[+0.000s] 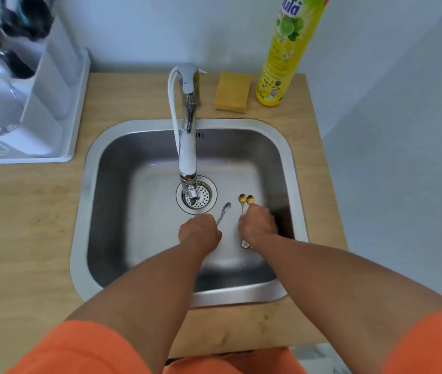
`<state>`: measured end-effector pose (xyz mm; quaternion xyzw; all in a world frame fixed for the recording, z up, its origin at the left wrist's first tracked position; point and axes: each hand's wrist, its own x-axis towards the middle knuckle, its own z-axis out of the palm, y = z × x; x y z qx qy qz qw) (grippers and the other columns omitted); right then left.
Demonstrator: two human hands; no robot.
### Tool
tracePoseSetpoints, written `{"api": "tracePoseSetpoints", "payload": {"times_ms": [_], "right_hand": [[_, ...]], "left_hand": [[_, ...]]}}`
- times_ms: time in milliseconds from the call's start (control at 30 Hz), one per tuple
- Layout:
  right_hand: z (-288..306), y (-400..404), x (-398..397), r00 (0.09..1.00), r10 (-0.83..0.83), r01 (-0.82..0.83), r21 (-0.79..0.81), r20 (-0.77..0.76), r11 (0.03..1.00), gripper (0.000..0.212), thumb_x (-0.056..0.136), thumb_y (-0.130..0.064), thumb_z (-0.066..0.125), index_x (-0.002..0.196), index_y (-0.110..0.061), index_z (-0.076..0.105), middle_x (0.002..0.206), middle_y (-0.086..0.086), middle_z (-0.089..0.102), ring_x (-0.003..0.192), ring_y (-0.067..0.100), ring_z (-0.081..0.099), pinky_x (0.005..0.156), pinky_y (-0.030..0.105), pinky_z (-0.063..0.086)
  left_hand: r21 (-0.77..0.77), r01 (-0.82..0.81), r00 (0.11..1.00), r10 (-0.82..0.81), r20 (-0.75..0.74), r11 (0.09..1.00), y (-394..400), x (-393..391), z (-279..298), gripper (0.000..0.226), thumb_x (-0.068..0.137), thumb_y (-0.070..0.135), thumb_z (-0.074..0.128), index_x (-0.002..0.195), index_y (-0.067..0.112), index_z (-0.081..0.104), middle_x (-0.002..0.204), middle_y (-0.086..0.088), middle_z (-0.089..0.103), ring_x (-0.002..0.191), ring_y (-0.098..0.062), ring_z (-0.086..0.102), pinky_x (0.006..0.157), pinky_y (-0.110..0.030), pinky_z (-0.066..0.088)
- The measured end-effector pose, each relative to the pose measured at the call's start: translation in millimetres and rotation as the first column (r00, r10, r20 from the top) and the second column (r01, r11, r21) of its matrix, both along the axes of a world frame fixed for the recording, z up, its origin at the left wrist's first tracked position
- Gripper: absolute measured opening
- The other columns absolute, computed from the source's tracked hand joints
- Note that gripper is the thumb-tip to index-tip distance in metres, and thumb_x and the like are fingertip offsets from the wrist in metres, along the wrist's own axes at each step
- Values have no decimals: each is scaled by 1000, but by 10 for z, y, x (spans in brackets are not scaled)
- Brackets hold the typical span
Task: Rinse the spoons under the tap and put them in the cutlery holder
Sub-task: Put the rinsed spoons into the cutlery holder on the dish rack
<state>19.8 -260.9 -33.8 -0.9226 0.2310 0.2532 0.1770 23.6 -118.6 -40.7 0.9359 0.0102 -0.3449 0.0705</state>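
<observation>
orange sleeves (84, 346) nearest; both hands reach into the sink (282, 290). left hand (199, 233) pinches a silver spoon (223, 212), right hand (258, 225) grips two gold spoons (245, 201). pickup step; next, lift toward the dry tap (187, 157) at twelve o'clock. cutlery holder (12, 76) at ten o'clock.

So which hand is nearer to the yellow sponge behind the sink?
The right. The right hand is in the sink, below the sponge and slightly to its right. The left hand is lower and farther left, in front of the drain strainer.
</observation>
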Motion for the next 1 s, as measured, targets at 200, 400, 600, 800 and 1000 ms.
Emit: {"api": "tracePoseSetpoints", "payload": {"times_ms": [200, 400, 600, 800, 1000], "right_hand": [[-29, 67, 43, 999, 22, -23, -23, -32, 999, 17, 98, -19, 58, 103, -8, 69, 109, 13, 70, 99, 33, 70, 76, 36, 59], [27, 204, -9, 990, 117, -116, 19, -76, 993, 12, 96, -26, 54, 88, -16, 55, 113, 11, 70, 102, 32, 68, 72, 31, 46], [78, 756, -232, 982, 186, -183, 81, -25, 980, 7, 95, -25, 50, 90, -20, 51, 110, 7, 72, 99, 31, 69, 71, 33, 40], [249, 1295, -283, 956, 283, -291, 133, 75, 947, 9, 97, -26, 49, 93, -19, 51, 107, 6, 71, 99, 31, 69, 72, 34, 41], [528, 1739, -111, 923, 336, -363, 137, 185, 922, 24, 99, -27, 45, 108, -12, 61, 109, 7, 71, 101, 31, 68, 73, 34, 43]], "left_hand": [[77, 104, 994, -102, -30, 992, 24, -95, 22, 29, 98, 23, 48, 119, 13, 66, 119, -7, 70, 106, -30, 68, 78, -34, 46], [-15, -98, 994, 99, 48, 995, 326, -89, 107, 30, 98, 19, 45, 127, 11, 53, 128, -10, 62, 116, -33, 63, 91, -40, 48], [-247, -254, 857, 336, 392, 935, 948, 196, 459, 10, 95, 22, 49, 102, 15, 45, 99, -9, 60, 86, -37, 64, 67, -42, 46], [-429, -174, 691, 420, 588, 886, 1523, 488, 1177, 7, 92, 25, 48, 95, 19, 48, 79, -2, 57, 66, -22, 57, 58, -35, 47], [-538, -90, 543, 494, 679, 838, 1996, 632, 1959, 17, 83, 16, 58, 79, 13, 42, 60, 1, 43, 52, -13, 36, 50, -26, 35]]}}
